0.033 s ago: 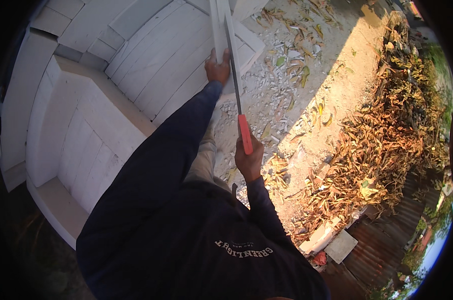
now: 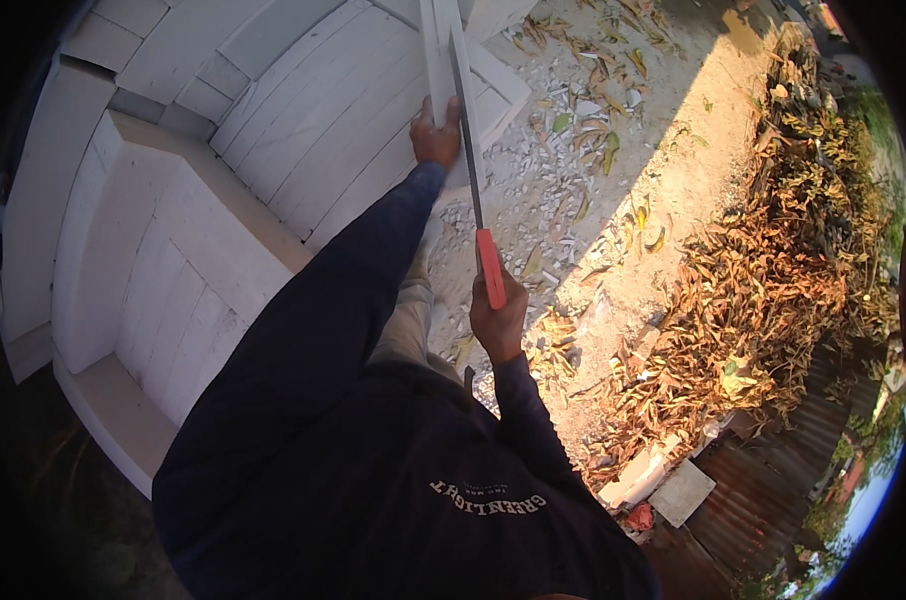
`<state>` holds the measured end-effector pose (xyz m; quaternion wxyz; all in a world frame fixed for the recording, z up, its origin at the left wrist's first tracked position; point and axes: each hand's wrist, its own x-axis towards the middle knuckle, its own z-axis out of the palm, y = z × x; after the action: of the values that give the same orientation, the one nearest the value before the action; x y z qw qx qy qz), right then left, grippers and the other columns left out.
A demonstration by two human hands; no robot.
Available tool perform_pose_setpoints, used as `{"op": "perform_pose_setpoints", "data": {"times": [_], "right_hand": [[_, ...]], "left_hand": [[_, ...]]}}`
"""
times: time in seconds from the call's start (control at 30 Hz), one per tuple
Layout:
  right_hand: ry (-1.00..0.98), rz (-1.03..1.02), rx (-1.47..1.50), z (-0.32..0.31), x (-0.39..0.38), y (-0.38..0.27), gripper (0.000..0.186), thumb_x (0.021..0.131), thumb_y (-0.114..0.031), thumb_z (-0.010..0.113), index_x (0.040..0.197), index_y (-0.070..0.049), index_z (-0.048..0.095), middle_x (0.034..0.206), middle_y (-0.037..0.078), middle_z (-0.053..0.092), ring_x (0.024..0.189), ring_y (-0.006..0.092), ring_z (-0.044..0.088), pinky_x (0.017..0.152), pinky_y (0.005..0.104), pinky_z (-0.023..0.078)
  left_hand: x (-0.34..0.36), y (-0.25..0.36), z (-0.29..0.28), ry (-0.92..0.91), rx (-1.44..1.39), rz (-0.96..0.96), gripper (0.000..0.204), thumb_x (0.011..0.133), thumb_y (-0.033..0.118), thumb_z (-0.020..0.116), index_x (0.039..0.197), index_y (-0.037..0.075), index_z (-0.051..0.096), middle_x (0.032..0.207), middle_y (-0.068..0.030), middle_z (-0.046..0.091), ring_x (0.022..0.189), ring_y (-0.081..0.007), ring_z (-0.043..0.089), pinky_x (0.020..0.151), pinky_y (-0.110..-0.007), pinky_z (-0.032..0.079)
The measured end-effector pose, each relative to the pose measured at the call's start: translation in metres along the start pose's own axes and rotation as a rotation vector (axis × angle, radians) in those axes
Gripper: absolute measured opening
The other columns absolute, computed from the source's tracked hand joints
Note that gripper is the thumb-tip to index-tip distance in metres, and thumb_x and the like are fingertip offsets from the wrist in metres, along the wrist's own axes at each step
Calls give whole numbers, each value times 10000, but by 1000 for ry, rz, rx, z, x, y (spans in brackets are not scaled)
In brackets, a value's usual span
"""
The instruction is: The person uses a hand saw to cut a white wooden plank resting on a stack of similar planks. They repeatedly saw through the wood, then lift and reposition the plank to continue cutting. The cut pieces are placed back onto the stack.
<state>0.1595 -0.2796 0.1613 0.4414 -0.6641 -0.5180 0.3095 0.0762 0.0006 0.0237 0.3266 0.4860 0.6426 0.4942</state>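
My right hand [image 2: 501, 318] is closed around the red handle of a handsaw [image 2: 489, 265]. Its long dark blade runs up and away from me, seen nearly edge-on. At the top, my left hand [image 2: 435, 140] grips the near end of a narrow white board [image 2: 436, 55], thumb on the side toward the blade. The blade passes close along the right side of this board; whether its teeth are in the board I cannot tell. The far ends of board and saw run out of view at the top edge.
Beside my left arm stand stacked white blocks [image 2: 203, 250] and white planks [image 2: 323, 110]. White chips and leaves litter the ground [image 2: 543, 150]. A heap of dry leaves [image 2: 763, 290] lies to the right, with rusty corrugated sheet [image 2: 773, 450] and a pale block [image 2: 682, 493] nearer me.
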Motion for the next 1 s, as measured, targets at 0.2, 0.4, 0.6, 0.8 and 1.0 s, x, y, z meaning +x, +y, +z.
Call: {"op": "perform_pose_setpoints", "data": {"times": [0.2, 0.4, 0.6, 0.8, 1.0], "right_hand": [[8, 13, 15, 2, 0, 0, 189, 946, -73, 584, 1031, 84, 646, 703, 206, 573, 609, 226, 572, 586, 396, 478], [33, -62, -53, 4, 2, 7, 253, 939, -57, 576, 1118, 104, 654, 701, 215, 595, 590, 256, 612, 578, 397, 484], [6, 5, -107, 11, 10, 0, 443, 918, -42, 570, 1343, 80, 607, 788, 267, 644, 679, 343, 674, 616, 405, 521], [-28, 80, -165, 12, 8, -7, 520, 882, -17, 569, 1396, 58, 577, 913, 320, 685, 863, 457, 712, 696, 451, 565], [-68, 106, -113, 5, 11, -10, 546, 873, 9, 555, 1418, 31, 570, 913, 307, 691, 847, 443, 720, 689, 439, 558]], "left_hand": [[1, -1, 1, 37, 68, 0, 804, 957, 637, 595, 1394, -38, 585, 1075, -358, 685, 1074, -513, 615, 965, -518, 482], [0, -1, 0, 60, 55, 25, 812, 955, 635, 601, 1405, -40, 578, 1063, -372, 679, 1041, -513, 625, 958, -515, 486], [0, -5, 2, 33, 17, -6, 793, 955, 615, 620, 1385, -50, 591, 1034, -363, 684, 1009, -504, 633, 932, -507, 499], [2, -2, 1, -3, -38, -19, 849, 950, 649, 604, 1415, -60, 564, 1035, -367, 676, 998, -502, 631, 940, -507, 497], [-2, -6, 2, 32, 84, -32, 926, 933, 694, 595, 1419, -92, 547, 1091, -396, 642, 1049, -514, 625, 970, -507, 483]]}}
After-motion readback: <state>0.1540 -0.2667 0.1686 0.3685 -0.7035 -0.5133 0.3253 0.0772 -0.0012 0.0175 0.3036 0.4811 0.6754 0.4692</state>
